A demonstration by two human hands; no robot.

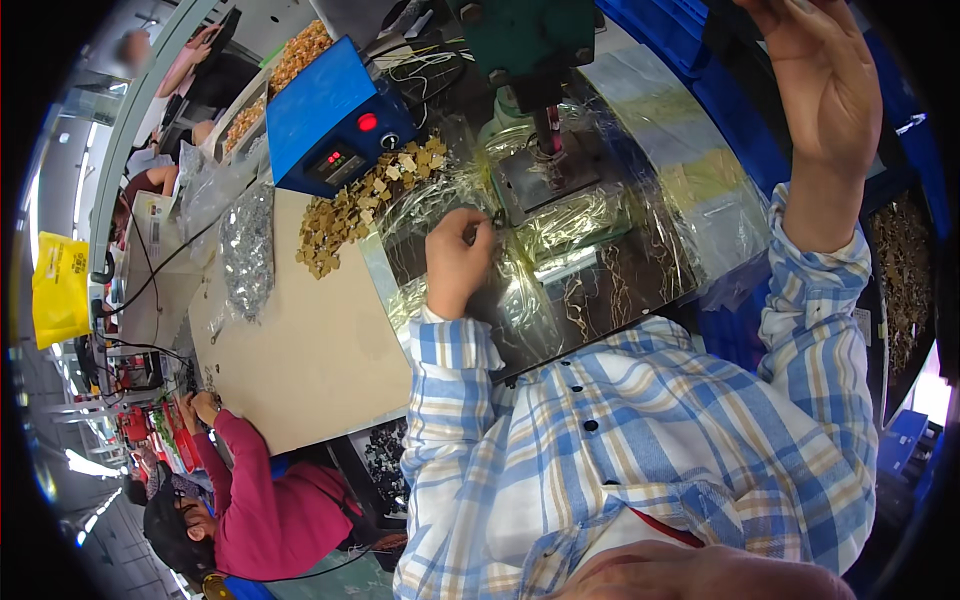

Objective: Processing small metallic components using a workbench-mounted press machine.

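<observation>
My left hand (461, 258) is closed in a pinch beside the press, with a small dark piece (498, 217) at its fingertips; its exact kind is too small to tell. It rests over the clear plastic film that covers the press base (640, 290). Just right of it stands a dark green bench press (530, 50), its ram (549, 130) pointing down at a metal block (560, 180). My right hand (825, 90) is raised at the upper right, palm showing; its fingers run out of view, so any hold there is hidden.
A blue control box (325, 115) with a red light stands left of the press, beside a pile of small brass-coloured metal pieces (350, 205). A bag of silvery parts (247, 250) lies on the tan board (310, 350). Blue bins (660, 30) stand behind; a co-worker in magenta (280, 510) sits left.
</observation>
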